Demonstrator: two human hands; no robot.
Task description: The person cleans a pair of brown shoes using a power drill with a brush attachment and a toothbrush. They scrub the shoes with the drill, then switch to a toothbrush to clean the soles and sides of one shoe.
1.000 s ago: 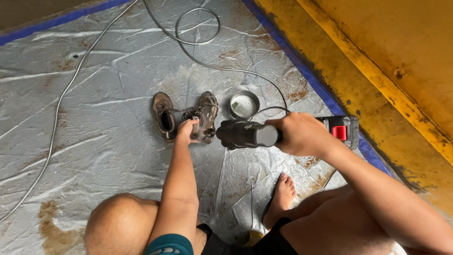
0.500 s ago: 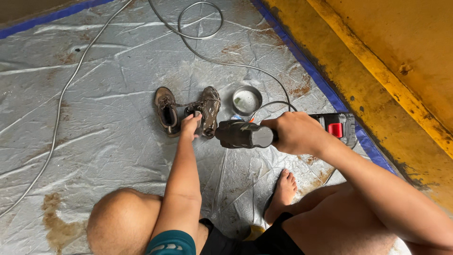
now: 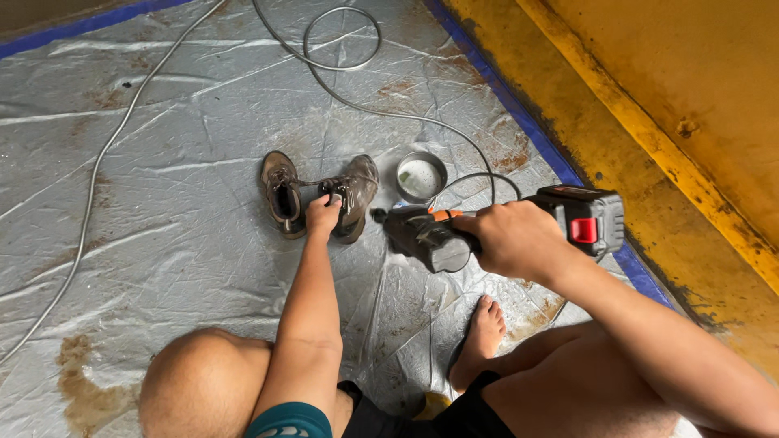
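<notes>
My left hand (image 3: 323, 216) grips the heel of a worn brown boot (image 3: 353, 197) that stands on a silver tarp (image 3: 162, 203). A second brown boot (image 3: 281, 191) lies just to its left, opening up, joined to the first by laces. My right hand (image 3: 513, 238) is closed around a dark cordless power tool (image 3: 503, 227) with a red button on its black battery end. The tool's nozzle points left toward the held boot, a short gap away.
A small round metal bowl (image 3: 421, 176) with whitish liquid sits right of the boots. A grey hose (image 3: 341, 61) loops across the tarp at the top. My bare foot (image 3: 480, 341) and knee (image 3: 203, 389) rest near the bottom. A yellow floor (image 3: 649, 97) borders the tarp's blue edge.
My left hand has stayed on the boot. The power tool in my right hand has drawn slightly back to the right, away from the boot.
</notes>
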